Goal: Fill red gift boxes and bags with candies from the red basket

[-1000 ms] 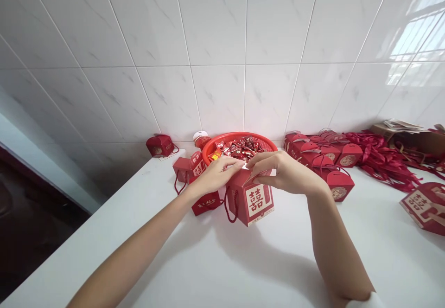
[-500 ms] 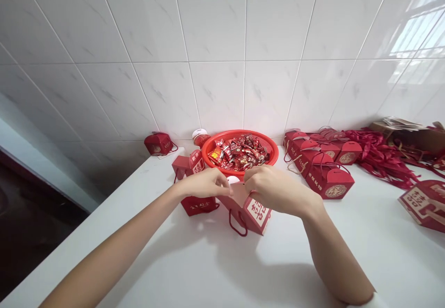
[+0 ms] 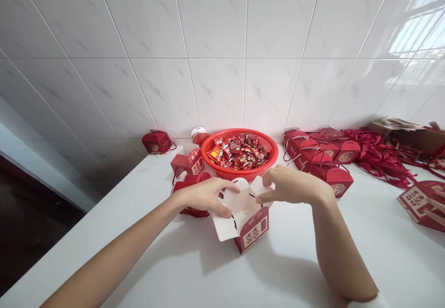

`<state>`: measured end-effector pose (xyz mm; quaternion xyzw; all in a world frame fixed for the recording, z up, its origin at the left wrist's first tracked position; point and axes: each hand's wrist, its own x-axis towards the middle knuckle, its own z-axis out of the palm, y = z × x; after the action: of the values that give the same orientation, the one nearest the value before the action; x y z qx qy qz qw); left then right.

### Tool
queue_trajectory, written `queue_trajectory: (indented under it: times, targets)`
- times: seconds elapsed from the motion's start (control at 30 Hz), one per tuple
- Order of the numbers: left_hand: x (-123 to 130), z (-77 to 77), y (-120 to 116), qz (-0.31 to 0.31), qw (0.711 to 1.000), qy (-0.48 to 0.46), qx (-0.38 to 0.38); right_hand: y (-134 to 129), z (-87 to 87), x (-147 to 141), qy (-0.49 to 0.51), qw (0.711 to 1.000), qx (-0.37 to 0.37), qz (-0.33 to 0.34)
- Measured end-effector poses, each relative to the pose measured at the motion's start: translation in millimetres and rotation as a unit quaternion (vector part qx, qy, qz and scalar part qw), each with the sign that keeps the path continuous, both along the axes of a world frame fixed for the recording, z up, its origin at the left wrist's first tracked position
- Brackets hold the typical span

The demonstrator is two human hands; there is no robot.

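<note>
In front of me on the table stands a red paper candy box (image 3: 255, 231) with gold and cream lettering, its lid flaps folded out so the white inside shows. My left hand (image 3: 208, 197) is at its left side, thumb and forefinger spread over the opening and touching the white flaps. My right hand (image 3: 290, 185) has the right flap between its thumb and curled fingers. Just behind the box is a red plastic basket (image 3: 239, 174) holding many wrapped candies (image 3: 239, 152). Another red box (image 3: 189, 181) is partly hidden behind my left hand.
Several closed red boxes (image 3: 328, 176) are grouped at the right, beside a heap of red ribbons (image 3: 378, 162) and a cardboard carton (image 3: 427, 141). A flat red box (image 3: 422, 206) lies at the right edge. One small box (image 3: 156, 142) sits at the far left corner, near the tiled wall.
The box between my hands has been turned more upright and its lid flaps opened outward, showing the white inside. My left fingers have spread apart, and my right hand has shifted slightly right.
</note>
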<state>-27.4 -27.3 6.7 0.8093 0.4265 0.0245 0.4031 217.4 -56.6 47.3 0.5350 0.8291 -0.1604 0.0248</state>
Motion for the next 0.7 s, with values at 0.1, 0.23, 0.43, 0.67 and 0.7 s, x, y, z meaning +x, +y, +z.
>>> queue_trajectory:
  times: [0.1, 0.23, 0.43, 0.67, 0.7]
  targets:
    - [-3.9, -2.3, 5.4, -0.002, 0.999, 0.000, -0.035, 3.7, 2.6, -0.9, -0.024, 0.998, -0.035, -0.036]
    - [-7.3, -9.1, 13.6, 0.000, 0.992, -0.026, -0.124, 8.5, 3.3, -10.5, -0.048, 0.994, -0.087, -0.047]
    - [-7.7, -9.5, 14.1, 0.035, 0.990, -0.065, -0.119, 20.2, -2.2, -9.2, -0.049, 0.990, -0.120, -0.050]
    - [-5.2, 6.4, 4.9, 0.051, 0.994, 0.055, 0.080, 23.9, -6.6, 1.8, 0.005, 0.993, -0.103, -0.054]
    - [-5.9, 7.9, 5.4, 0.045, 0.994, 0.054, 0.085, 24.5, -7.1, 3.4, 0.011, 0.993, -0.102, -0.052]
